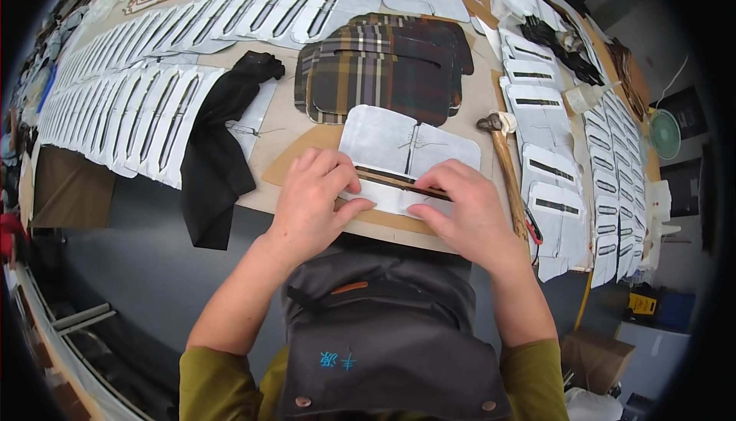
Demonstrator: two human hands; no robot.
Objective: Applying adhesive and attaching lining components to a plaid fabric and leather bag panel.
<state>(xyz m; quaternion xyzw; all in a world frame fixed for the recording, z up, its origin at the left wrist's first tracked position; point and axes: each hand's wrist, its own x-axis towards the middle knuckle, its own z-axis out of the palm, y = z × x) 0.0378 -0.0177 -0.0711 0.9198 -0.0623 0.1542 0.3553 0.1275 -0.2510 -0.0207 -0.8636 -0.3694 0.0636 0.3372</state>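
Observation:
In front of me on the table lies a white-backed fabric panel (452, 151) with a long dark-edged slit across it. Its near strip lies closest to me, and brown shows through the slit. My left hand (313, 199) grips the panel's left end, fingers curled above the slit and thumb below it. At the right end my right hand (469, 205) pinches the dark edge between fingers and thumb. Loose threads trail over the panel's middle. Just beyond it is a stack of plaid fabric pieces (376, 68), the top one with a slit.
A wooden-handled hammer (502, 157) lies right of the panel, beside a red-and-black tool (533, 226). Black cloth (215, 153) hangs over the table edge at left. Rows of white slit panels (130, 114) cover the left side; more white panels (556, 199) lie at right.

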